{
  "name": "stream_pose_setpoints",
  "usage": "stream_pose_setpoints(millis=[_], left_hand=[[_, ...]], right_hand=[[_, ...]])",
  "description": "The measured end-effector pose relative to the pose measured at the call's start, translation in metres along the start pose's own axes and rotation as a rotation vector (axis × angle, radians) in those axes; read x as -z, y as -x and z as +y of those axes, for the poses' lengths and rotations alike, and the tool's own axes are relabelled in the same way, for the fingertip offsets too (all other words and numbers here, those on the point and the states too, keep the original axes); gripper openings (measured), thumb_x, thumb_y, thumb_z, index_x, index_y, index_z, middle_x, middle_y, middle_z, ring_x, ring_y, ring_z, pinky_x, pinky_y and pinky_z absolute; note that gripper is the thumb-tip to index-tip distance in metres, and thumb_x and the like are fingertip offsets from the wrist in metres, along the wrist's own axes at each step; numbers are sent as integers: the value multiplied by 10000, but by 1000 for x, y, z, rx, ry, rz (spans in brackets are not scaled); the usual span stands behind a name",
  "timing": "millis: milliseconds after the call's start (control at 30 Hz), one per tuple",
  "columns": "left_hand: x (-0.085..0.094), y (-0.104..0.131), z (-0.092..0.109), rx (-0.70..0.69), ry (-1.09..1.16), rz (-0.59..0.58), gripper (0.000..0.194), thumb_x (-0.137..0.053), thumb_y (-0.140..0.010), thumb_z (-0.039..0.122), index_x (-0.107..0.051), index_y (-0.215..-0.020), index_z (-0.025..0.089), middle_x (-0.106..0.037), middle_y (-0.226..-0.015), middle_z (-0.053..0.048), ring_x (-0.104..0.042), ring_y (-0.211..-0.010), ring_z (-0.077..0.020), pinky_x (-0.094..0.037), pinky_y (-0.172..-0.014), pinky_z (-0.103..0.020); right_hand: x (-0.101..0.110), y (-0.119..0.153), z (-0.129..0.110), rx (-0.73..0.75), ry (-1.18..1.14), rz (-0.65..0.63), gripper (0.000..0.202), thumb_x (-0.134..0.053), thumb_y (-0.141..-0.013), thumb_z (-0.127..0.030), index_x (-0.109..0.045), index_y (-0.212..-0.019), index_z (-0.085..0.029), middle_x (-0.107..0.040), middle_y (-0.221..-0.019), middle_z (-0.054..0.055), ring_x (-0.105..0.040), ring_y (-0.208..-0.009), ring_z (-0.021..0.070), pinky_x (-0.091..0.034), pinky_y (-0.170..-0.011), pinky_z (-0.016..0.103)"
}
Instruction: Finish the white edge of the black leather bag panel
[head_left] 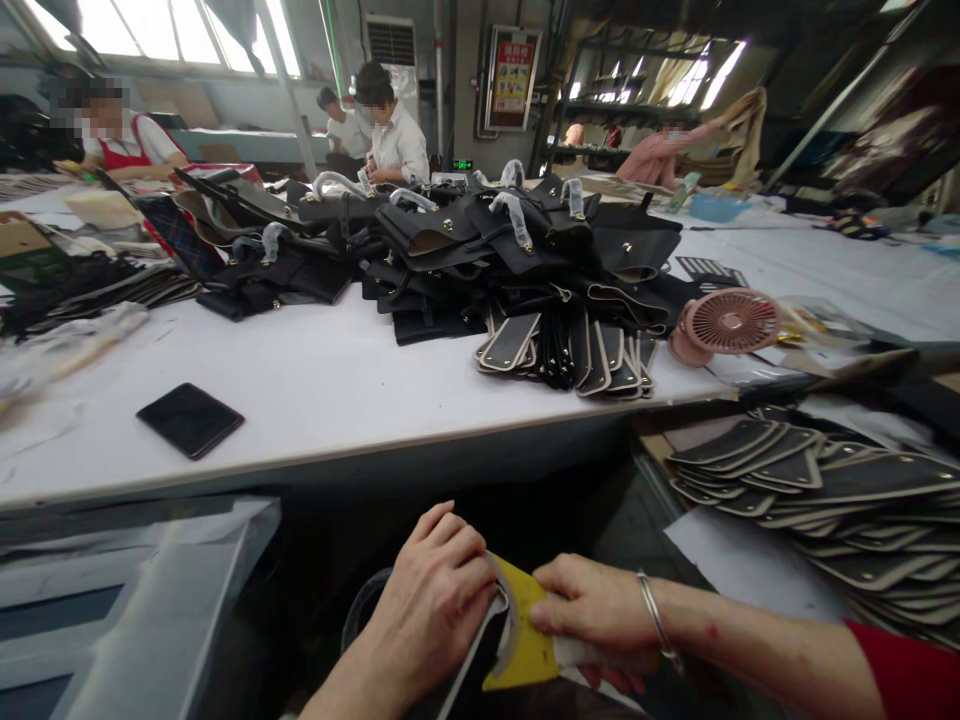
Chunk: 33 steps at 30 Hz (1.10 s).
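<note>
Low in the middle of the head view, my left hand point(439, 590) is closed on a black strip point(480, 655) with a pale edge. My right hand point(596, 605), with a silver bangle at the wrist, grips a yellow piece point(529, 625) between thumb and fingers. The yellow piece lies against the pale edge of the black strip, between my two hands. Something white shows under my right hand; what it is I cannot make out.
A white table point(322, 400) holds a pile of black bags point(480, 240), black flaps point(510, 342), a pink fan point(731, 322) and a dark phone point(190, 420). More black pieces point(847, 490) are stacked at right. Plastic-covered material point(150, 600) lies lower left. Several people work behind.
</note>
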<state>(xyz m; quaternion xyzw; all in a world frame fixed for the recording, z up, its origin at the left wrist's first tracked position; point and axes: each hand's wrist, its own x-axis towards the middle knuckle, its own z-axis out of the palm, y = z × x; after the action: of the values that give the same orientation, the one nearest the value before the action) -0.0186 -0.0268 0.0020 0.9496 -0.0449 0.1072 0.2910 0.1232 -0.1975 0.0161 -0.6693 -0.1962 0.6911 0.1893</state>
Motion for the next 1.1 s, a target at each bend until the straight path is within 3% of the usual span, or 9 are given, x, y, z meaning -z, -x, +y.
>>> stream_pose_setpoints(millis=[167, 267, 400, 500, 667, 800, 1100], left_hand=[[3, -2, -5, 15, 29, -66, 180, -528, -922, 159, -653, -834, 256, -626, -912, 26, -549, -929, -166, -228, -1170, -550], [1, -3, -9, 35, 80, -88, 156, -551, -907, 150, -643, -826, 245, -629, -926, 23, -554, -942, -177, -254, -1145, -579], [-2, -3, -13, 77, 168, -121, 136, -561, -892, 129, -619, -817, 226, -626, -948, 6, -544, -931, -186, -470, -902, -401], [-3, -1, -15, 157, 267, -148, 155, -582, -860, 98, -619, -842, 247, -607, -968, 18, -546, -933, -168, -464, -745, -292], [-3, -2, -19, 247, 422, -153, 228, -578, -785, 34, -618, -804, 258, -591, -949, 49, -557, -904, -132, -440, -769, -270], [-4, -5, -20, 289, 455, -147, 246, -560, -732, 11, -613, -770, 248, -595, -930, 48, -552, -888, -141, -426, -745, -280], [-1, -10, -16, 370, 444, -132, 207, -548, -628, 50, -524, -750, 215, -587, -869, 17, -542, -842, -177, -393, -713, -312]], right_hand=[[-8, -4, 8, -3, -59, 41, 96, -471, -832, -250, -525, -887, -193, -535, -431, -55, -380, -244, 85, -288, -283, 138], [-13, -6, 10, -7, -111, 49, 118, -492, -841, -288, -533, -898, -193, -530, -435, -52, -365, -257, 83, -271, -305, 144], [-20, -5, 6, -26, -118, 72, 161, -449, -867, -288, -541, -955, -189, -531, -458, -44, -359, -279, 85, -271, -329, 148], [-24, -2, 2, -53, -105, 105, 197, -444, -873, -298, -557, -981, -179, -542, -495, -36, -366, -315, 85, -301, -357, 167], [-31, -4, 4, 82, -139, 148, 328, -560, -819, -494, -581, -871, -172, -530, -612, -21, -399, -488, 88, -304, -456, 186], [-36, -16, 16, 223, -93, 244, 399, -563, -772, -557, -566, -754, -158, -492, -699, 2, -385, -609, 108, -337, -551, 216], [-50, -27, 27, 285, -219, 259, 620, -573, -728, -769, -589, -803, -154, -529, -731, 15, -436, -646, 126, -356, -601, 232]])
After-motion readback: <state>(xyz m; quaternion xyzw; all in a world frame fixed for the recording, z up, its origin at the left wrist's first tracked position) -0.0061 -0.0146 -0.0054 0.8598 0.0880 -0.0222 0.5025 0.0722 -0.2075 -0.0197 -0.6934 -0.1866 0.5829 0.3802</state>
